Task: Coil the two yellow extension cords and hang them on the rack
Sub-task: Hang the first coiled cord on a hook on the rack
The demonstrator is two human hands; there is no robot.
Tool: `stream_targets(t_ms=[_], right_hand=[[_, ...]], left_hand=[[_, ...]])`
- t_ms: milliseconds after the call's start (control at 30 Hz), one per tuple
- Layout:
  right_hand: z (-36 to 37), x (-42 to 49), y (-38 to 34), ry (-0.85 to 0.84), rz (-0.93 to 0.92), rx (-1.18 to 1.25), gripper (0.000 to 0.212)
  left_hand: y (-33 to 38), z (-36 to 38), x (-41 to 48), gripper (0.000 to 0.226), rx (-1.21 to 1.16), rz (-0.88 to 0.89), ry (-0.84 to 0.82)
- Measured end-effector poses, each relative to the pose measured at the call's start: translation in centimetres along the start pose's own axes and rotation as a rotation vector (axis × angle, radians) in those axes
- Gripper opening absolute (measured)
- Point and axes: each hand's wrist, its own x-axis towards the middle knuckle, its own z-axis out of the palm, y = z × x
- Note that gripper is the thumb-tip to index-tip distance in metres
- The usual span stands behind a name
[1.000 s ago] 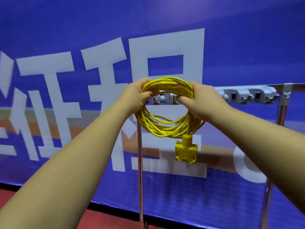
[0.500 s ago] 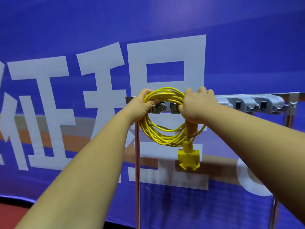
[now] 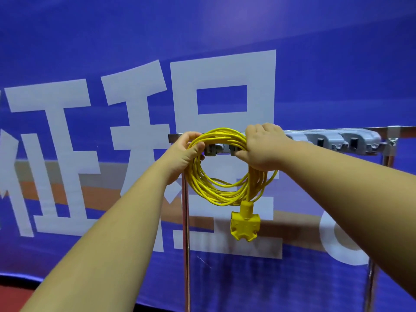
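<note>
Your left grip (image 3: 185, 152) is curled round the left side of the coiled yellow cord (image 3: 216, 192). Your right grip (image 3: 263, 147) clamps its right side. Both hold the coil's top right at the grey hooks of the rack (image 3: 337, 140). The loops sag below both grips, and the socket block (image 3: 245, 226) dangles lowest.

Cord coil (image 3: 221, 188) at centre, its top before the rack rail (image 3: 174, 138); the banner (image 3: 90, 52) lies behind all. Left hand (image 3: 184, 152) grips the coil at its 10 o'clock, right hand (image 3: 261, 147) at its 2 o'clock. Socket block (image 3: 245, 226) hangs from the coil at 5 o'clock. Rail hooks (image 3: 351, 141) lie toward 3 o'clock. One post (image 3: 186, 255) descends at 7 o'clock, another (image 3: 371, 284) at 4 o'clock.
</note>
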Motion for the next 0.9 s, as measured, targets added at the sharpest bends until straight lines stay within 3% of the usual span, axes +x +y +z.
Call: stream_targets(t_ms=[133,300,467,567,767,900], right_hand=[[-0.4,0.0,0.3,0.000,0.036,0.141,0.050],[-1.0,0.3,1.6,0.038,0.053,0.282,0.046],[-0.1,0.2,1.5,0.012,0.037,0.219,0.048],[0.5,-0.2,1.1,0.019,-0.003,0.075,0.062],[0.2,-1.0,1.0,-0.001,-0.039,-0.030,0.070],[-0.7,-0.5,0.7,-0.083,-0.003,0.027,0.063]], left_hand=[[1.4,0.4,0.5,0.047,0.050,0.040,0.055],[1.7,1.3,1.4,0.034,0.120,0.064,0.150],[1.2,2.9,1.8,0.039,0.241,0.132,0.275],[0.0,3.7,1.1,0.047,0.306,0.160,0.299],[-1.0,3.5,-0.1,0.055,0.307,0.153,0.204],[-0.4,3.3,-0.1,0.049,0.242,0.124,0.200]])
